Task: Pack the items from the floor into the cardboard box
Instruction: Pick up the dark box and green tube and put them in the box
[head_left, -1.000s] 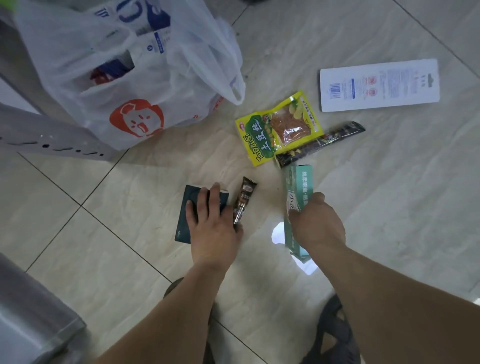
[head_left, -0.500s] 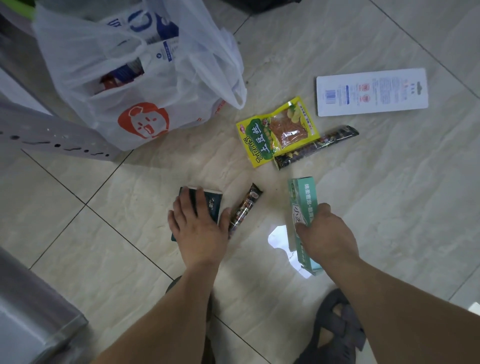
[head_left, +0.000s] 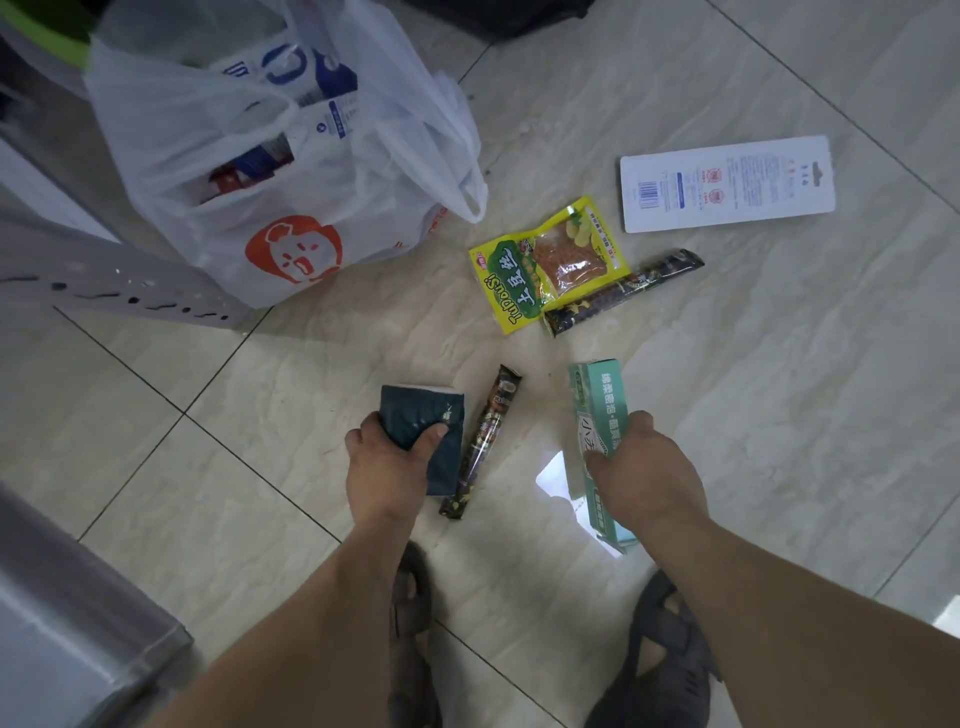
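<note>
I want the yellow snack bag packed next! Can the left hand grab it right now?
Probably not yet. The left hand already grips the dark blue packet, so it is busy. The yellow snack bag lies uncovered on the floor further ahead, with only a dark stick packet at its edge.

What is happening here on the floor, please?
A person is bending over a tiled floor, gathering small goods. The left hand grips a dark blue packet; the right hand holds a green box. A brown stick sachet, a yellow snack bag, a dark stick packet and a white card lie unpicked. No cardboard box is in view.
</note>
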